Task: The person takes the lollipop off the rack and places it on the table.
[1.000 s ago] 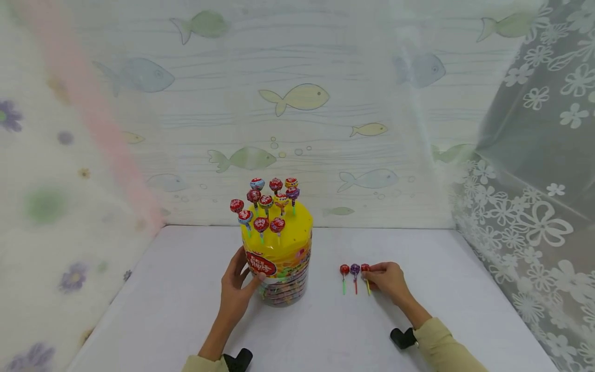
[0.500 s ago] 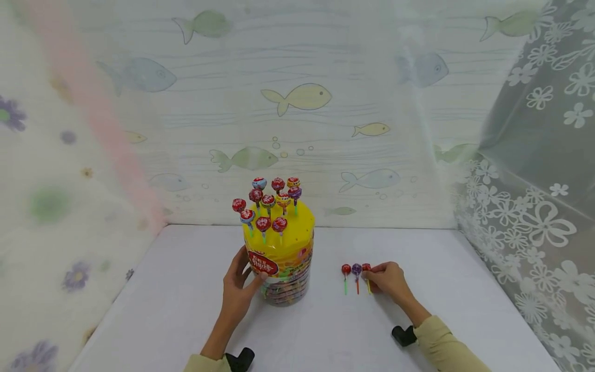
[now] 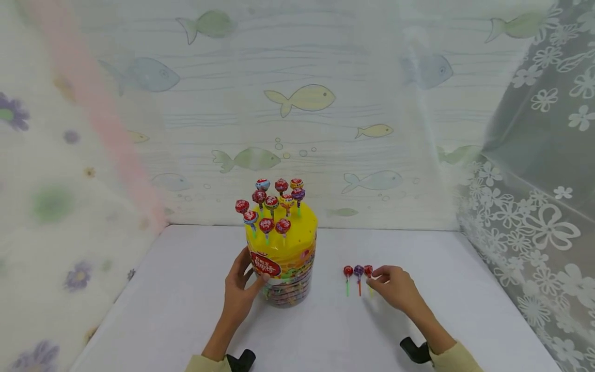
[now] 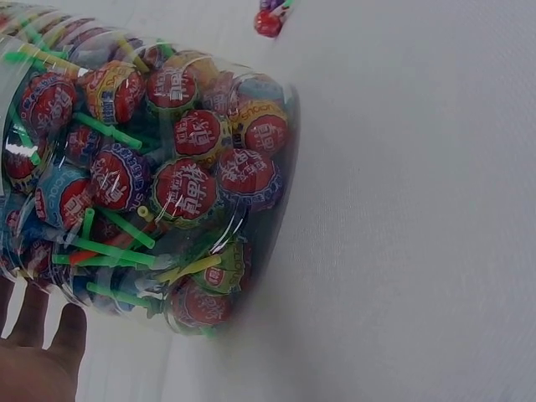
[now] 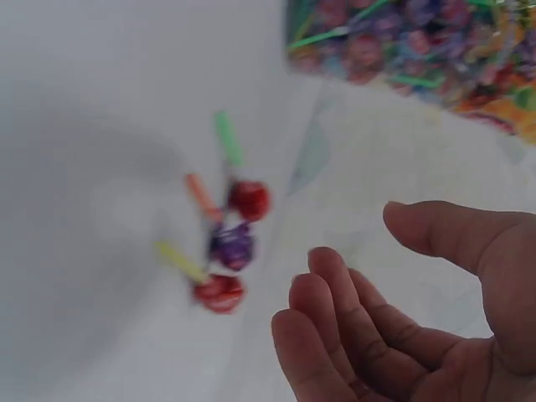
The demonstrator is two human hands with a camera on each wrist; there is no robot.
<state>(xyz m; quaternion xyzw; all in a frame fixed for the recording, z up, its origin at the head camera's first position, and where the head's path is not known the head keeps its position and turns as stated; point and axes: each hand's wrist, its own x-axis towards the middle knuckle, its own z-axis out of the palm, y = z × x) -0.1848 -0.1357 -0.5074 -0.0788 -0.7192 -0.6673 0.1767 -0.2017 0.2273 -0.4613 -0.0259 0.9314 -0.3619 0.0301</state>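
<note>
A clear plastic jar (image 3: 285,292) with a yellow top stands on the table, full of wrapped lollipops (image 4: 184,188). Several lollipops (image 3: 266,226) stick upright out of that yellow top. My left hand (image 3: 238,297) holds the jar's left side, thumb across the front. To the right, three lollipops lie in a row: a red one with a green stick (image 3: 348,271), a purple one (image 5: 232,245) with an orange stick, and a red one with a yellow stick (image 5: 220,293). Beside the last, my right hand (image 3: 395,289) hovers with thumb and fingers apart, holding nothing.
The white table (image 3: 321,341) carries the jar and the row. Behind it hangs a pale curtain (image 3: 297,129) printed with fish. A flowered sheet (image 3: 60,232) borders the left side, a white lace sheet (image 3: 534,258) the right.
My right hand has let go of the yellow-stick lollipop and drawn back slightly to the right. The left hand keeps its hold on the jar. The whole head view has shifted a little.
</note>
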